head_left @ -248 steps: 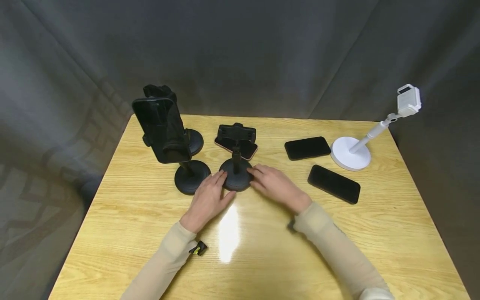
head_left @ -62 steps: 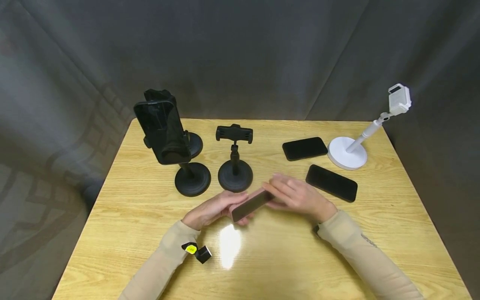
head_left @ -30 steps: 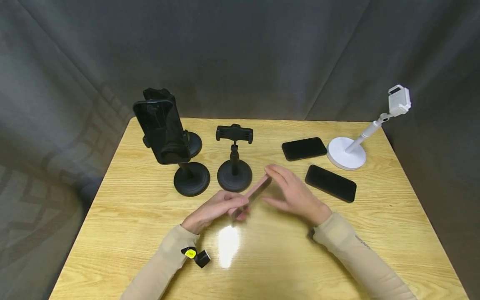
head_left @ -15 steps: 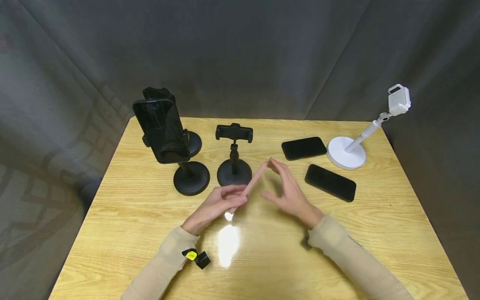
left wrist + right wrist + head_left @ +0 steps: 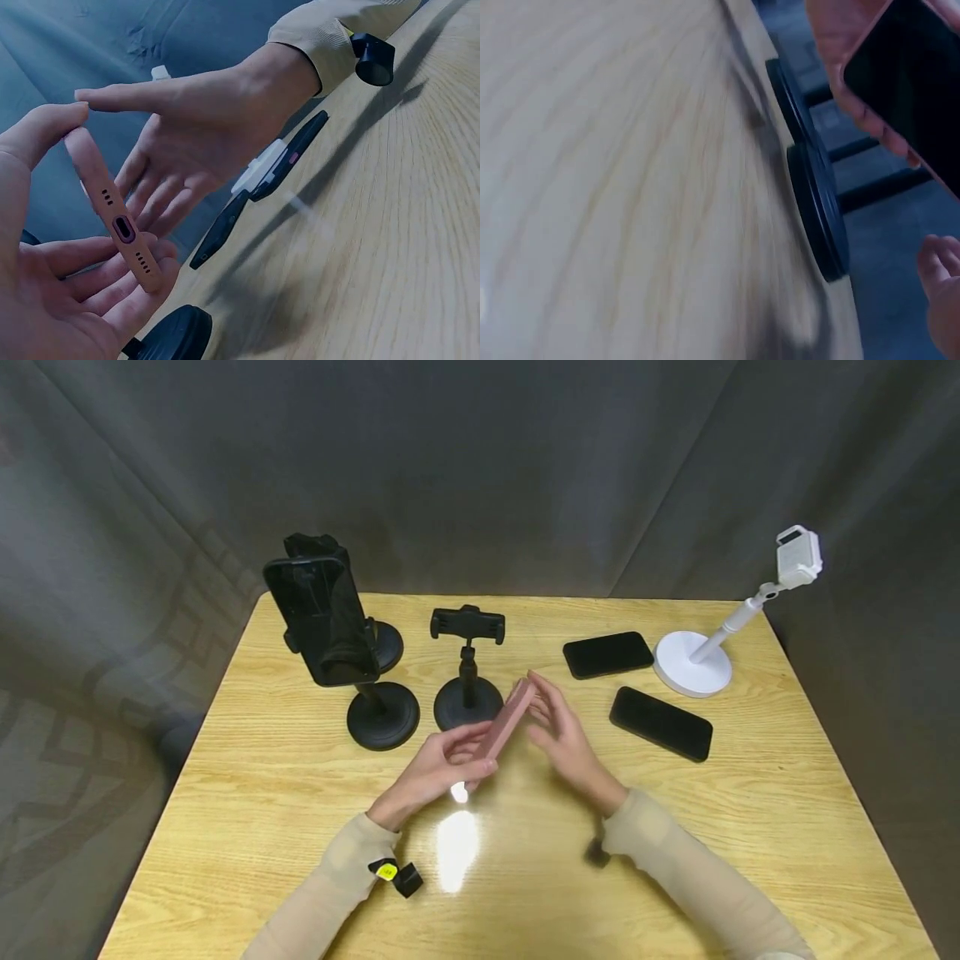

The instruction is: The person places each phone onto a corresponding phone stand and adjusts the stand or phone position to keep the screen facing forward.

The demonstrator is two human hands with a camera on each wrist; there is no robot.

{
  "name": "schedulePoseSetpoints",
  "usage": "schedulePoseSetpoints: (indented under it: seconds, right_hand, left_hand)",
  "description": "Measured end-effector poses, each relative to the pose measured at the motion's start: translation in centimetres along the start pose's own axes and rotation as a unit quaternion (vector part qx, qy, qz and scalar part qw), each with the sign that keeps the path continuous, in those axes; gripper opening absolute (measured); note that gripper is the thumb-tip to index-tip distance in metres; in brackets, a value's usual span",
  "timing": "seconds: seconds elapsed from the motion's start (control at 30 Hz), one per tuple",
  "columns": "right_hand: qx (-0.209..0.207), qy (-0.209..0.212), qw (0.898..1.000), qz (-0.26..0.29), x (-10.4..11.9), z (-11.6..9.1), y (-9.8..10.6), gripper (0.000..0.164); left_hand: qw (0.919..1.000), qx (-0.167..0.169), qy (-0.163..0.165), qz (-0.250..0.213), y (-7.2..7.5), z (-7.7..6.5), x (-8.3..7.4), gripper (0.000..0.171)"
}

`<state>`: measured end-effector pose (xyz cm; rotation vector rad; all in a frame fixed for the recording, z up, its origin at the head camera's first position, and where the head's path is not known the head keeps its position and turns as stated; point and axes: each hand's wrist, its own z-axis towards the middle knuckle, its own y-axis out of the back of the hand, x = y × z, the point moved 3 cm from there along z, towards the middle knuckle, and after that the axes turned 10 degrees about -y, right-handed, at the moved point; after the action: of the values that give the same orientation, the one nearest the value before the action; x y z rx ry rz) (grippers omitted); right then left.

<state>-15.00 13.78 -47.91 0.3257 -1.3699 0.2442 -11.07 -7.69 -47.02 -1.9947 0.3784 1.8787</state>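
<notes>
My left hand [image 5: 437, 767] holds a pink-cased smartphone [image 5: 510, 718] in the air, thumb on one side and fingers on the other. In the left wrist view, the end of the phone [image 5: 124, 225] with its charging port faces the camera. Its dark screen [image 5: 915, 82] shows in the right wrist view. At the phone's far end is my right hand [image 5: 573, 745], its fingers extended beside the edge and the thumb apart; whether the fingertips touch is hard to tell. Just behind stands a black phone stand [image 5: 468, 693] with a bare clamp [image 5: 468, 624].
On the left, a black phone [image 5: 326, 622] sits in a stand with a round base [image 5: 383, 717]; another base [image 5: 387, 646] shows behind. To the right lie two black phones, one farther back [image 5: 608, 655] and one nearer [image 5: 661, 724], beside a white stand [image 5: 692, 664].
Both hands left the middle stand's base, and the pink phone from behind it was picked up. Since then the phone has turned and lifted slightly, and my right hand has shifted left.
</notes>
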Motion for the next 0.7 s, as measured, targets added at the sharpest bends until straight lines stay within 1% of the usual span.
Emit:
schedulePoseSetpoints:
  seconds: [0.07, 0.13, 0.27, 0.47, 0.57, 0.7]
  right_hand:
    - [0.009, -0.012, 1.0, 0.02, 0.0, 0.0, -0.4, 0.09]
    - [0.016, -0.012, 0.999, 0.03, 0.1, 0.0, -0.7, 0.088]
    - [0.031, -0.015, 0.998, 0.058, 0.3, 0.1, -1.2, 0.09]
    - [0.061, -0.034, 0.988, 0.141, 0.4, 0.2, -1.8, 0.098]
    - [0.075, -0.026, 0.981, 0.176, 0.5, 0.2, -2.0, 0.101]
    - [0.081, -0.009, 0.978, 0.195, 0.7, 0.2, -2.3, 0.104]
  left_hand:
    - [1.0, 0.003, -0.005, 0.001, 0.0, 0.0, 0.1, 0.071]
    - [1.0, 0.003, -0.003, 0.001, 0.1, -0.1, 0.2, 0.072]
    - [0.9999, -0.001, -0.001, 0.01, 0.1, -0.2, 0.4, 0.074]
    - [0.999, -0.003, -0.014, 0.042, 0.0, -0.2, 0.5, 0.078]
    - [0.9981, 0.001, -0.019, 0.059, -0.2, -0.2, 0.5, 0.079]
    - [0.9974, 0.005, -0.032, 0.064, -0.4, -0.3, 0.4, 0.08]
